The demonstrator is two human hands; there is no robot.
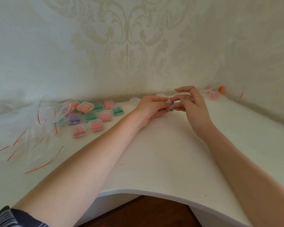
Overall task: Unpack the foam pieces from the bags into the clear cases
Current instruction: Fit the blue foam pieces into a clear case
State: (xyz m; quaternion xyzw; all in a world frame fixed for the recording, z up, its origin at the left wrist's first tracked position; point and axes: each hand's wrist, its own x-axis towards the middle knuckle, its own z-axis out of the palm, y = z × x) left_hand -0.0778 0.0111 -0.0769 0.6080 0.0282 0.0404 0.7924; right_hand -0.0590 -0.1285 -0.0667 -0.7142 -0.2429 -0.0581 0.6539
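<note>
My left hand cups a small clear case near the back of the white table. My right hand pinches blue foam pieces with thumb and forefinger right at that case; the other fingers are spread. Most of the case is hidden by my fingers. To the left lie several closed clear cases holding pink, green, orange and purple foam. Further left is a heap of empty clear zip bags with red strips.
At the back right corner lie a bag with pink foam and an orange foam piece. Patterned walls close the table at the back and right. The table's curved front edge is near me.
</note>
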